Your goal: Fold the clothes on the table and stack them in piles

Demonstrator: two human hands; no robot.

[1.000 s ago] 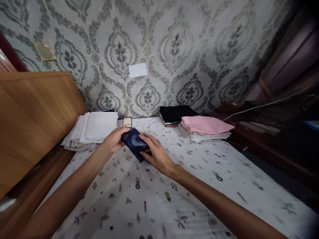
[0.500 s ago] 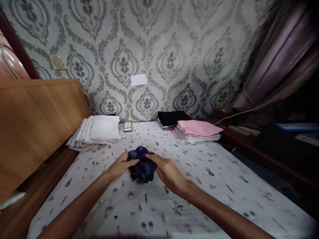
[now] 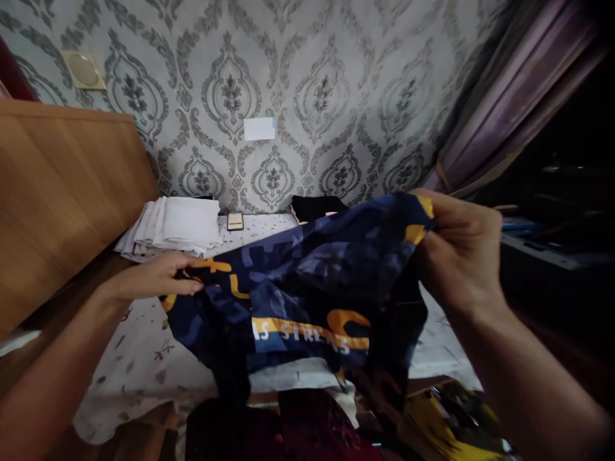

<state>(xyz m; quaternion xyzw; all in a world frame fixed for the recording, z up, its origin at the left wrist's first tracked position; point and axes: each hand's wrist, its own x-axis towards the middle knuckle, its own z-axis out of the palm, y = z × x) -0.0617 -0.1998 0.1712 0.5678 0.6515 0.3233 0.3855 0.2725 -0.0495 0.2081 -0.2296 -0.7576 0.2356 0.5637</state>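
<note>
A navy garment (image 3: 298,275) with yellow patches and white lettering is stretched in the air above the bed. What kind of garment it is, I cannot tell. My left hand (image 3: 154,276) pinches its left corner between thumb and fingers. Higher up and nearer to me, my right hand (image 3: 464,246) grips the upper right corner. Between the two hands the upper edge slopes up to the right, and the lower parts hang loose in dark folds.
A white patterned sheet (image 3: 125,352) covers the bed. Folded white cloths (image 3: 189,218) lie at the back left beside a wooden board (image 3: 62,205). Near the wall are a small framed card (image 3: 235,221) and a black folded cloth (image 3: 314,208). Yellow fabric (image 3: 437,429) shows at bottom right.
The navy garment was bunched small between both hands over the bed; now it is spread wide and raised. My hands have moved far apart, the right one upward. The view has tipped lower.
</note>
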